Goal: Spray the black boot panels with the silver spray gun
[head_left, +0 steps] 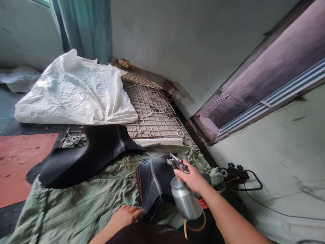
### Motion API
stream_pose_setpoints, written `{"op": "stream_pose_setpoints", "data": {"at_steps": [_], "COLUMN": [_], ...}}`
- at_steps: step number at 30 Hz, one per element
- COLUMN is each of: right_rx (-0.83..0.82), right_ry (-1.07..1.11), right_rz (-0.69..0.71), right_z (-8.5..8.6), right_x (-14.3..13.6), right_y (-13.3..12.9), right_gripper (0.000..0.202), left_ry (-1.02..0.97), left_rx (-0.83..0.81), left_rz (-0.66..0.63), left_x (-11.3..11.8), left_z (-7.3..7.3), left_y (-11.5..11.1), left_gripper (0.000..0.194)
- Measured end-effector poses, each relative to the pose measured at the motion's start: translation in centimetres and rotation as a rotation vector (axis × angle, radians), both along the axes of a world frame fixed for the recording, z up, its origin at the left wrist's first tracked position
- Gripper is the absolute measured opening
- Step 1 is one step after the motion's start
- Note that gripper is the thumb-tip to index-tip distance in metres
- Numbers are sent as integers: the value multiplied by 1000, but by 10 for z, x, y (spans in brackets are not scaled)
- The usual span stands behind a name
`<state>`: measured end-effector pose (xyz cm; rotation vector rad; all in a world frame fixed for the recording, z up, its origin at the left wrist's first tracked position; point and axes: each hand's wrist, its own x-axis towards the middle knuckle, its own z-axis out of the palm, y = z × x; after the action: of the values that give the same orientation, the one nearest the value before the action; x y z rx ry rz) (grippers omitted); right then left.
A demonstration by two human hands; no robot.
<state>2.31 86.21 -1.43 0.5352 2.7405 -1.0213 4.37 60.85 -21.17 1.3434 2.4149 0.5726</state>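
A crumpled olive-green cloth [76, 200] covers the work surface. Beyond it lies a rusted wire mesh rack [154, 112], partly under a large white plastic sheet [73, 91]. On the cloth rests a wide curved panel of black leather [86, 159], flat and spread out.

Nearer the person, a stack of smaller black leather pieces with grey seams [154, 183] stands on edge, just in front of the body. The left hand [125, 217] rests with fingers together against the lower edge of this stack, steadying it; the fingers lie on it and do not enclose it.

The right hand [194, 178] is clamped around the handle of a metal spray gun with a silver cup [184, 196] hanging beneath. The nozzle points left, over the top of the stack. An orange hose [200, 217] loops below the cup. Whether the trigger is pressed cannot be told.

Judgement: spraying appears to be the step in hand. For an even coat, the nozzle should stay square to the leather at a steady stand-off, the left fingers kept out of the spray path, and the hose clear of the cup.
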Motion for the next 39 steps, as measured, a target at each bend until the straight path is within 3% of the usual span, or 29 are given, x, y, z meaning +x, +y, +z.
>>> {"op": "stream_pose_setpoints", "data": {"at_steps": [8,13,19,32,39], "right_rx": [-56,-63,-66,-24,41], "right_ry": [85,126,174,72,9], "right_rz": [-188,-313,-354,-305,-330], "right_z": [4,2,-8,5,8], "right_x": [8,7,10,38,64], "right_y": [17,31,49,40,50], "right_gripper": [24,28,26,19,19], "left_ry": [-47,-37,-17,-25,-30], "left_rx": [-116,-142,-146,-83,-53], "left_rz": [-41,-12,3,-37,-57], "left_x": [-9,-7,-8,-16,-18], "left_z": [4,-14,-32,-19,-16], "left_y": [5,8,7,6,4], "left_gripper": [37,40,43,43,41]}}
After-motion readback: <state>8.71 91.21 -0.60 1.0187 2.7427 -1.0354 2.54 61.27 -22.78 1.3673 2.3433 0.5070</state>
